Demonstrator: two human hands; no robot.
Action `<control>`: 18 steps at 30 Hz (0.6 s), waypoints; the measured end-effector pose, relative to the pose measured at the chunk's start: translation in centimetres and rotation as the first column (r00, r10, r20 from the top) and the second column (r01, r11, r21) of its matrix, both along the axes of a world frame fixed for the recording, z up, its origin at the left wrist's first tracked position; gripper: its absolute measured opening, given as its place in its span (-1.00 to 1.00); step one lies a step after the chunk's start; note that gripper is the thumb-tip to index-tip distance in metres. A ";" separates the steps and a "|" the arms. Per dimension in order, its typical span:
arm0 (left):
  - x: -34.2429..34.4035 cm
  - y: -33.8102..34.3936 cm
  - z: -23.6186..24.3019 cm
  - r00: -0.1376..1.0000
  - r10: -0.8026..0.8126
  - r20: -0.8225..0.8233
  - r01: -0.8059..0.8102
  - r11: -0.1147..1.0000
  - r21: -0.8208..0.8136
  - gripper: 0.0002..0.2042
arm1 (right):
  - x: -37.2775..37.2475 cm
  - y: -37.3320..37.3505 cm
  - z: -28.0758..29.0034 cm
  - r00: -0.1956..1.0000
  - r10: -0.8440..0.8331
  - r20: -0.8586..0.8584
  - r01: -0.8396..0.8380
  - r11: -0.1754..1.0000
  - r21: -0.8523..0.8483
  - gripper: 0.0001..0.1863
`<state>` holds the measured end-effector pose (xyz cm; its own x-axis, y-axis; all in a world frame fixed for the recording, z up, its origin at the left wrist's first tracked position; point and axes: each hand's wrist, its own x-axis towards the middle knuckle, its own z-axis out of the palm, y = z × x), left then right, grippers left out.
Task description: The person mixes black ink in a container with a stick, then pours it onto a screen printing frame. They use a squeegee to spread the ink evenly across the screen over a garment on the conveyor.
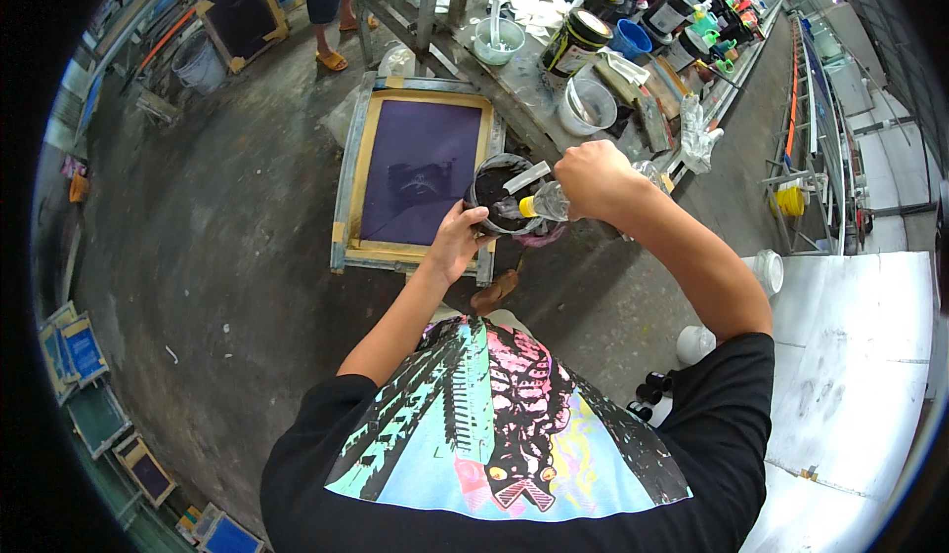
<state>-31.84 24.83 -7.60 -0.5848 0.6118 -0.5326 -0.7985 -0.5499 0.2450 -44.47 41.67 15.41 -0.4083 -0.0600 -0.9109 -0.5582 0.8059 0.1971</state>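
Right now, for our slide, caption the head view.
Left hand holds a round grey tub; right hand tilts a clear, yellow-tipped plastic bottle over it.

L grip [457, 239] on tub [509, 228] w/ dark contents [488, 189], R grip [596, 179] on tilted btl [550, 201], framed scrn [420, 163] nearby

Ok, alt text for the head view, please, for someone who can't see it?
A person's left hand holds a tub of dark material while the right hand tips a clear, yellow-capped bottle over it. A framed purple screen is to the left, a cluttered workbench beyond.
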 end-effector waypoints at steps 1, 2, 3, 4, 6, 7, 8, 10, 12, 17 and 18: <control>-0.1 0.2 0.1 1.000 -0.009 -0.001 0.009 1.000 0.001 -0.62 | 0.1 0.5 0.0 1.000 -0.014 -0.002 0.014 1.000 0.000 -0.65; -0.1 0.4 0.1 1.000 -0.017 -0.002 0.017 1.000 0.003 -0.63 | 0.2 1.0 0.1 0.999 -0.031 -0.019 0.031 0.999 -0.014 -0.60; -0.2 0.5 0.1 1.000 -0.024 -0.003 0.024 1.000 0.002 -0.64 | 0.3 1.7 0.4 0.998 -0.048 -0.035 0.047 0.998 -0.030 -0.55; -0.3 0.7 0.0 1.000 -0.022 -0.001 0.023 1.000 0.007 -0.64 | 0.4 2.4 0.6 0.997 -0.063 -0.050 0.061 0.997 -0.046 -0.49; -0.6 1.2 -0.2 1.000 -0.022 0.000 0.022 1.000 0.019 -0.65 | 0.9 4.0 0.7 0.993 -0.107 -0.045 0.105 0.993 -0.052 -0.44; -0.7 1.3 0.2 1.000 -0.020 -0.002 0.020 1.000 0.022 -0.65 | 1.2 5.0 0.7 0.991 -0.127 -0.042 0.125 0.991 -0.055 -0.42; -0.9 1.3 0.5 1.000 -0.018 -0.005 0.018 1.000 0.025 -0.65 | 1.7 6.4 0.5 0.985 -0.166 -0.045 0.162 0.984 -0.078 -0.31; -1.0 1.4 0.6 1.000 -0.010 -0.003 0.010 0.999 0.041 -0.65 | 1.8 7.2 1.7 0.956 -0.293 -0.026 0.285 0.945 -0.161 -0.25; -1.2 2.1 0.3 1.000 -0.010 0.003 0.009 0.997 0.083 -0.65 | 2.7 10.3 1.7 0.908 -0.418 -0.017 0.395 0.869 -0.297 -0.11; -2.5 3.5 0.3 0.998 -0.025 0.056 0.013 0.979 0.201 -0.63 | 6.2 18.1 -2.8 0.603 -0.772 0.199 0.645 0.326 -0.692 -0.12; -2.8 4.2 0.6 0.998 -0.039 0.053 0.026 0.974 0.227 -0.63 | 7.7 20.8 -5.0 0.507 -0.839 0.196 0.678 0.248 -0.692 -0.09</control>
